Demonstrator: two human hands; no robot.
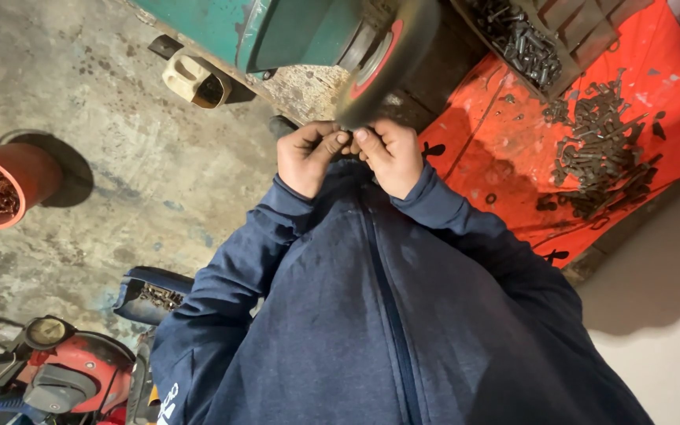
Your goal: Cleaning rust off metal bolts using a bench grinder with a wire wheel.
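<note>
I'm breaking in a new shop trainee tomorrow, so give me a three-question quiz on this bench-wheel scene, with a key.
1. True or false: both hands meet just below the spinning wheel.
2. Which side of the person holds the loose pile of dark bolts on the orange sheet? A) left B) right
3. Fill in: the red bucket at the left edge of the view stands on the ____ floor.

Key
1. True: the left hand and right hand pinch something small together at the wheel's lower rim; what it is cannot be made out.
2. B
3. Concrete
</note>
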